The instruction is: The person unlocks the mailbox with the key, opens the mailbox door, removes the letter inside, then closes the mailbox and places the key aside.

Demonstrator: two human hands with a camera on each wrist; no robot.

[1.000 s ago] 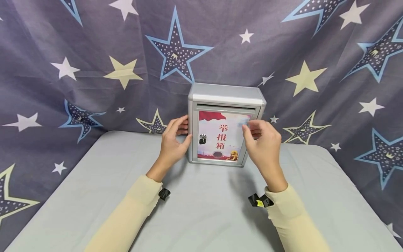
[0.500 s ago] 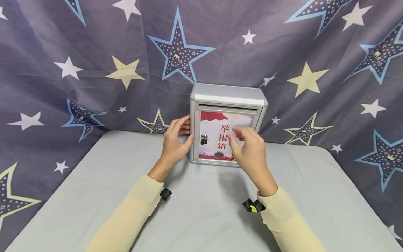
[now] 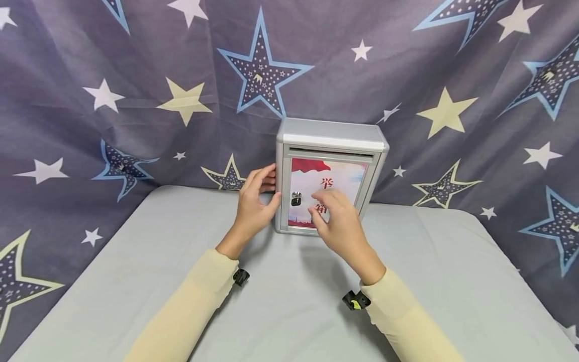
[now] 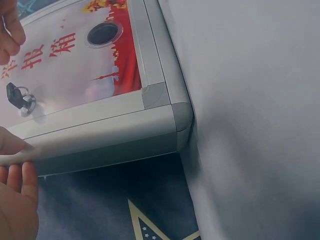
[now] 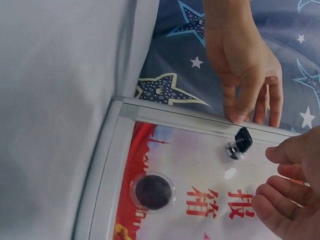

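A silver metal letterbox point(image 3: 332, 134) stands upright at the back of the covered table, a narrow slot along the top of its front. Red characters and a red banner are printed on its front panel. In the lock at the panel's left side sits a black-headed key point(image 5: 243, 140). My left hand point(image 3: 254, 208) holds the box's left side, thumb at the front edge and fingers along the side. Over the front panel hovers my right hand point(image 3: 340, 223), thumb and forefinger apart and pointing at the key, with nothing between them. It hides the panel's lower right part in the head view.
A grey-blue cloth covers the table point(image 3: 271, 311). Close behind the box hangs a dark curtain point(image 3: 316, 90) printed with stars. Low on the front panel is a round dark window point(image 5: 153, 192). Black wrist cameras sit at both cream sleeves point(image 3: 199, 291).
My right hand has moved left across the front panel, from its right edge to near the key. The left hand has stayed on the box's side.
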